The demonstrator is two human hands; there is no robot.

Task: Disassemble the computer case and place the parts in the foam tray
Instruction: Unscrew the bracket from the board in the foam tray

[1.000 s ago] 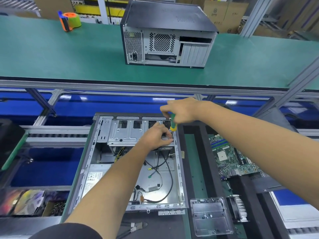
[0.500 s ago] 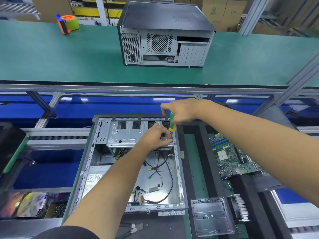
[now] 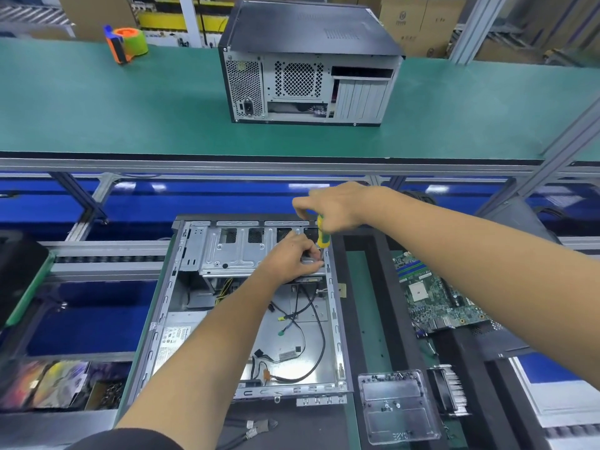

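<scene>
An open computer case lies flat in front of me, with loose cables and a power supply inside. A metal drive cage spans its far end. My right hand grips a green and yellow screwdriver held upright, tip down at the cage's right end. My left hand rests on the cage beside the tip, fingers curled at the screw spot; what they pinch is hidden. The black foam tray lies to the right and holds a motherboard.
A clear plastic cover and a heatsink fan lie at the tray's near end. A second closed computer case stands on the green bench behind, with an orange tape dispenser at far left. Pliers lie near me.
Both hands stay at the drive cage's right end. The right hand with the screwdriver has shifted only slightly; the view has moved a little.
</scene>
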